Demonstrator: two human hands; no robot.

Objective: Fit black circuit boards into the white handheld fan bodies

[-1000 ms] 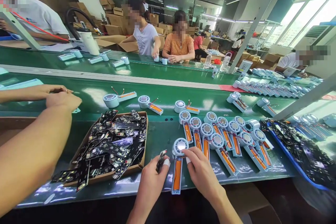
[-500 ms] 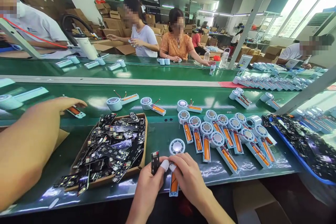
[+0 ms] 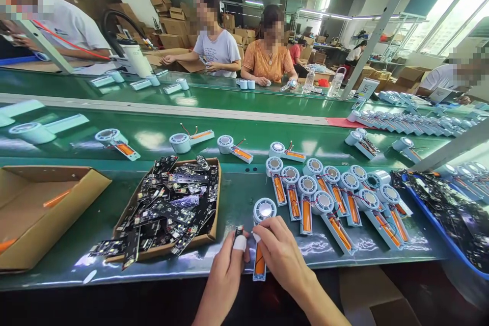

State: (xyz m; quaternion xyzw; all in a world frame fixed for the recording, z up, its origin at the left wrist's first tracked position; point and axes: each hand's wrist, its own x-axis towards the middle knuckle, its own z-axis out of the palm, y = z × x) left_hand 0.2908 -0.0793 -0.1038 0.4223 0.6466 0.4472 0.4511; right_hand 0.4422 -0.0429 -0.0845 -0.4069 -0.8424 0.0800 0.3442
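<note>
My left hand (image 3: 228,266) pinches a small black circuit board (image 3: 238,231), with a white finger cot on the thumb. My right hand (image 3: 281,253) lies curled over a white handheld fan body (image 3: 262,224), fingertips on its orange battery just below the round head. The fan body rests on the green bench near the front edge. The two hands touch each other beside the fan's handle.
A shallow cardboard tray (image 3: 211,234) heaped with black circuit boards sits to the left. A cardboard box (image 3: 57,209) stands at far left. Several fan bodies (image 3: 328,193) lie in rows to the right. A blue bin (image 3: 446,234) of boards is at far right. Other people sit across the conveyor (image 3: 229,135).
The co-worker's arm at left has withdrawn from view, uncovering the cardboard box and a fan on the belt. My hands have closed in on the fan's handle, with the board brought nearer.
</note>
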